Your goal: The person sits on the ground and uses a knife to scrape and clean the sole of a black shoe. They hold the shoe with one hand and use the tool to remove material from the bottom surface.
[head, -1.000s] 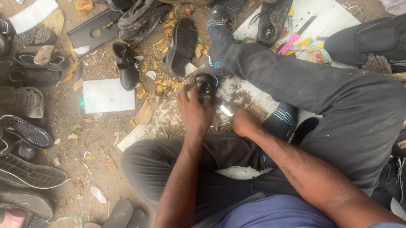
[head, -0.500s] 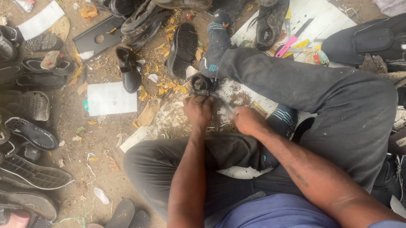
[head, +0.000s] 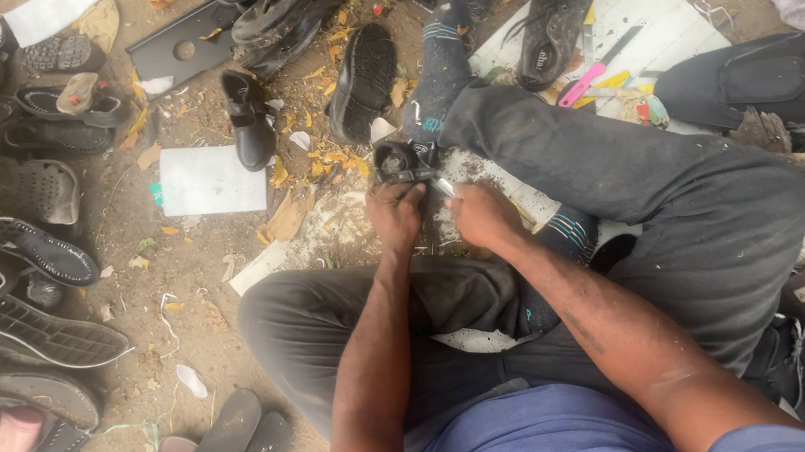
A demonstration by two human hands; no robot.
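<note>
Head view: the person sits on the dirt ground (head: pixel 198 267) with legs folded, both hands meeting just in front of the knees. The left hand (head: pixel 397 215) is closed around a small dark shoe piece (head: pixel 400 160), which juts out beyond the fingers toward the socked foot (head: pixel 439 68). The right hand (head: pixel 483 217) sits just beside the shoe piece, its fingers curled; a thin pale tool (head: pixel 442 186) shows between the two hands, though I cannot tell exactly how it is gripped. Left of the shoe piece lie a small black shoe (head: pixel 249 119) and a white sheet (head: pixel 203 180). Beyond it rests an upturned black sole (head: pixel 362 81). Right of it, a pink-handled tool (head: pixel 583 83) lies on a white board (head: pixel 650 16).
</note>
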